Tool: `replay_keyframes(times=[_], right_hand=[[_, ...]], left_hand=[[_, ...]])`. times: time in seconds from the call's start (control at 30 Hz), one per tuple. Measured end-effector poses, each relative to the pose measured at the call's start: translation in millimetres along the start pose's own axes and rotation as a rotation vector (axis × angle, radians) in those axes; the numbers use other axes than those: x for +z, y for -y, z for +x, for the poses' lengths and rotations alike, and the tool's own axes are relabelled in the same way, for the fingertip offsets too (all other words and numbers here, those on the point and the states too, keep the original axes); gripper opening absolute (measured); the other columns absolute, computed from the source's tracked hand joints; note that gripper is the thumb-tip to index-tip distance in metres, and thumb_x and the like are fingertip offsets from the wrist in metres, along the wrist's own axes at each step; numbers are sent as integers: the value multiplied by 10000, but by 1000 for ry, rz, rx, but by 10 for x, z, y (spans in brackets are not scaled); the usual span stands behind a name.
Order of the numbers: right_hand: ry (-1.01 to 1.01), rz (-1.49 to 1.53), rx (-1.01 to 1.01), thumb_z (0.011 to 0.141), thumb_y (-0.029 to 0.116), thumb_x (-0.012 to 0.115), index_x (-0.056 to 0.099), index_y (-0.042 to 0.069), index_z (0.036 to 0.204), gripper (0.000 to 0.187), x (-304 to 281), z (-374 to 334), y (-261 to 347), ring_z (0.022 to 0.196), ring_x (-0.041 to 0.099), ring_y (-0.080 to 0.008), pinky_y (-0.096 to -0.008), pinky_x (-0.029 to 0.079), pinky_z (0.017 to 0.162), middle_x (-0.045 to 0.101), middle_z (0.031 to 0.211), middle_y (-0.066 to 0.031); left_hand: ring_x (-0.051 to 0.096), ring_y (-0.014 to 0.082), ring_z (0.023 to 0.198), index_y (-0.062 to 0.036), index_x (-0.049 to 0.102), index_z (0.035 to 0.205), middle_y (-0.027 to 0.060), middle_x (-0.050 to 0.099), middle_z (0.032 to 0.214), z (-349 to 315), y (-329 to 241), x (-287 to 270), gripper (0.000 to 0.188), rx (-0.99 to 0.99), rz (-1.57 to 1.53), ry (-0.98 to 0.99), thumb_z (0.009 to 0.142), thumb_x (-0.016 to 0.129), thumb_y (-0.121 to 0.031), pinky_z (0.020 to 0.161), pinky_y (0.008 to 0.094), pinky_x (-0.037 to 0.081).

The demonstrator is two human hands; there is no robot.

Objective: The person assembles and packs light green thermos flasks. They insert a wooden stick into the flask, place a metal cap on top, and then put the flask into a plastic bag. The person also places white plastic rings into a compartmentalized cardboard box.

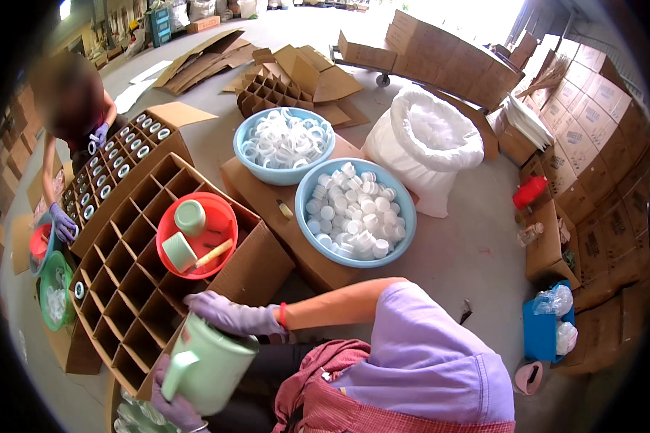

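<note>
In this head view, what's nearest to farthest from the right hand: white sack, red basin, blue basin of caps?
1. Red basin, just beyond the right hand.
2. Blue basin of caps, to the right.
3. White sack, behind that basin.

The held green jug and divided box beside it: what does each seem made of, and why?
Green jug: probably smooth, satin plastic, evenly coloured, with a moulded-looking handle. Divided box: matte brown cardboard, likely, from its crossing dividers.
</note>
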State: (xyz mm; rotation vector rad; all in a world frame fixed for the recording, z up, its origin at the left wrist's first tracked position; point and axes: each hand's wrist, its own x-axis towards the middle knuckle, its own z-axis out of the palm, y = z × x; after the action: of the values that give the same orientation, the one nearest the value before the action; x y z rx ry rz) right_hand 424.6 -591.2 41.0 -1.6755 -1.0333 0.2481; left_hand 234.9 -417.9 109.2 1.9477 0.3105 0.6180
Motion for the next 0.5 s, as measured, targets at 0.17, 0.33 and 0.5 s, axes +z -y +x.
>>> replay_keyframes(times=[0.17, 0.33, 0.5], right_hand=[[-122, 124, -394, 979, 439, 401, 579, 84, 1150, 432, -104, 170, 609, 1122, 514, -301, -402, 407, 981, 556, 1153, -144], [-137, 528, 230, 984, 409, 420, 565, 89, 1160, 393, 78, -26, -319, 1039, 548, -298, -434, 445, 922, 565, 1161, -134], [-95, 100, -326, 945, 340, 462, 548, 35, 1197, 404, -243, -126, 477, 1177, 496, -338, -447, 397, 1006, 544, 1236, -160]], left_hand=[[633, 236, 1004, 65, 616, 1161, 166, 649, 1115, -40, -215, 168, 327, 113, -120, -3, 905, 534, -120, 878, 346, 511], [646, 253, 988, 36, 651, 1124, 151, 655, 1122, 139, 1, 272, 300, -6, 27, 44, 938, 513, -155, 854, 368, 521], [655, 238, 890, 55, 664, 1087, 144, 672, 1037, 37, 64, 347, 314, -295, -148, 38, 925, 494, -154, 784, 349, 531]])
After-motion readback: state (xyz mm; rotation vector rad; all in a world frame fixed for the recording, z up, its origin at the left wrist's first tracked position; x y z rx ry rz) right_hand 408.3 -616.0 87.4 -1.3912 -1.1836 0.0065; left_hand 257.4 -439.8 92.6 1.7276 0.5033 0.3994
